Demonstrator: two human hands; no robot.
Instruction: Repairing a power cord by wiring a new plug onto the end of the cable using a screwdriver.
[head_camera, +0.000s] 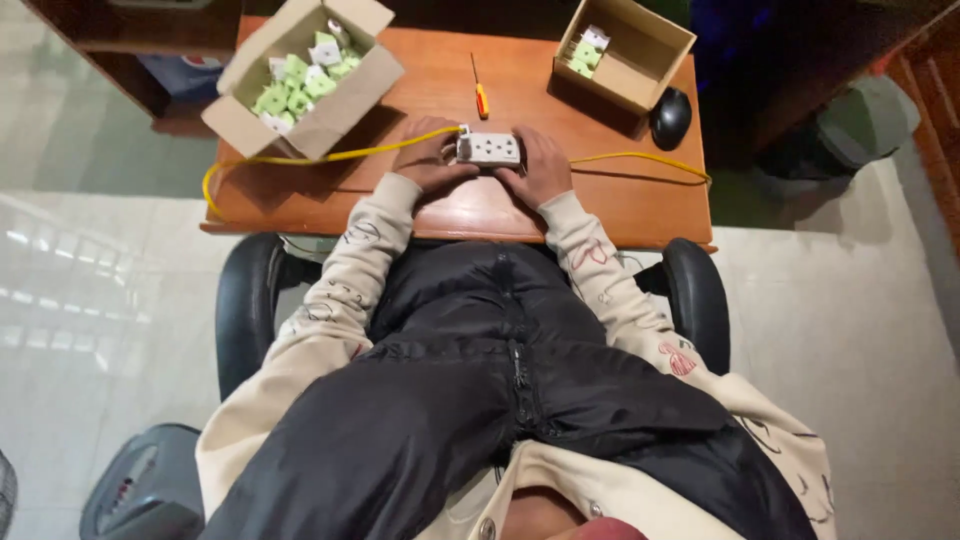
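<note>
Item: white socket block (489, 149), held between our left hand (432, 158) and right hand (541, 166), each grip pressed onto one end. It lies on the tabletop (620, 205), near its front edge. We judge it rigid, light, smooth plastic, best held by the ends. Yellow cable (330, 156) trails to both sides. Beyond the grip: screwdriver (479, 92), two open cardboard boxes (300, 75), black mouse (670, 117). Bare wood lies between.

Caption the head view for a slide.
Both hands, left and right, hold a white socket block on a wooden desk between two cardboard boxes.
</note>
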